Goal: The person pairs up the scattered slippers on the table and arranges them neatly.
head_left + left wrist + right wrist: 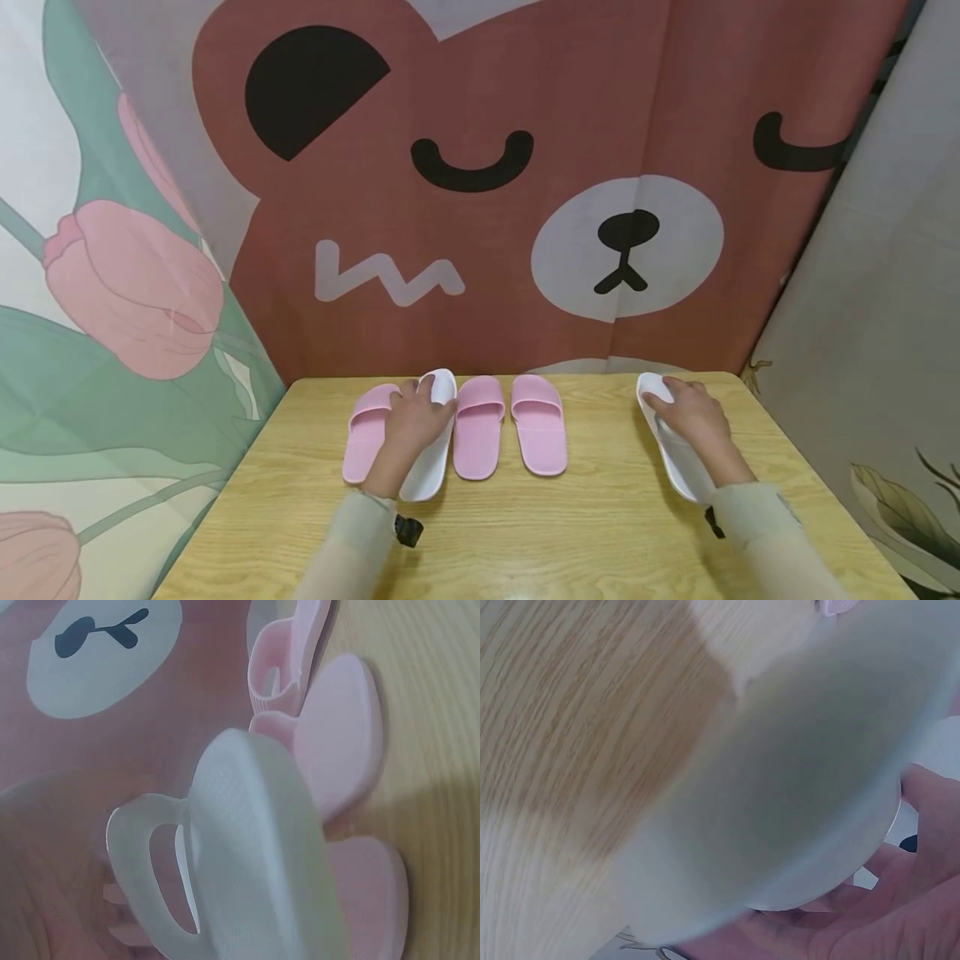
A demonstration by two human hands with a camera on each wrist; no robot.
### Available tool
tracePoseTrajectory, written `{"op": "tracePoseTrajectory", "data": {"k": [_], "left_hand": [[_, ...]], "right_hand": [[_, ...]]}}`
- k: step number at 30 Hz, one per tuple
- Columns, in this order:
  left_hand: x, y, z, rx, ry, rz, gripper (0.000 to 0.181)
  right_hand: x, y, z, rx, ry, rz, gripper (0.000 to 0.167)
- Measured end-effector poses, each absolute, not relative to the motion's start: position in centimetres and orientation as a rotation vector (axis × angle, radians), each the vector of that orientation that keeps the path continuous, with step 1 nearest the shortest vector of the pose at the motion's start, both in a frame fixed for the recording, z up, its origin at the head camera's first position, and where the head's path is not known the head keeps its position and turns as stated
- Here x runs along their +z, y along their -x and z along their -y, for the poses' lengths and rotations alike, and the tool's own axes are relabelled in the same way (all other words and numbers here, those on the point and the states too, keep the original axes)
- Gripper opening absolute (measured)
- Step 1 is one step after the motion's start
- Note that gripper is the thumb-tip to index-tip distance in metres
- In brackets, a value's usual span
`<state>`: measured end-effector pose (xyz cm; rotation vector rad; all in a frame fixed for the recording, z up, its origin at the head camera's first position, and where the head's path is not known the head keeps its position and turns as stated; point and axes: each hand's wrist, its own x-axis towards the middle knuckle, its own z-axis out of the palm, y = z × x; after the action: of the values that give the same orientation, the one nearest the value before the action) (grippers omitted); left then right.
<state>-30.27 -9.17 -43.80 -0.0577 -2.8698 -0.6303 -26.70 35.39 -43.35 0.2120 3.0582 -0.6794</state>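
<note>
My left hand (415, 421) grips a white slipper (430, 471) by its strap. That slipper is tilted between two pink slippers, partly covering the left pink slipper (365, 446) from above. In the left wrist view, the white slipper's strap (139, 832) arches toward the palm, and its sole stands on edge. Over at the right, my right hand (699, 421) holds another white slipper (684, 467) around its strap end, also tilted. The right wrist view shows this slipper's blurred underside (780, 780) above the wood, with fingers (930, 802) around its far side.
Two more pink slippers, a middle one (477, 442) and a right one (542, 437), lie on the wooden table (525, 542). Behind the table hangs a bear-patterned curtain (360, 333). Patterned cloths flank it on the left (150, 417) and right (862, 333).
</note>
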Motion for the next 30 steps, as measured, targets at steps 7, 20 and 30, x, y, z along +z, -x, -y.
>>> {"op": "tracePoseTrajectory", "data": {"k": [7,20,30], "left_hand": [[-43.9,30.1,8.4,-0.628,0.093,2.853,0.074],[-43.9,30.0,6.9,-0.645,0.081,2.866,0.072],[-44.1,30.0,5.6,-0.683,0.102,2.856,0.073]], "right_hand": [[-43.5,27.0,-35.1,-0.689,-0.209,-3.048,0.084],[-43.9,27.5,-34.7,-0.713,-0.217,-3.029,0.084],[-43.9,27.8,-34.5,-0.710,-0.226,-3.016,0.083]]}}
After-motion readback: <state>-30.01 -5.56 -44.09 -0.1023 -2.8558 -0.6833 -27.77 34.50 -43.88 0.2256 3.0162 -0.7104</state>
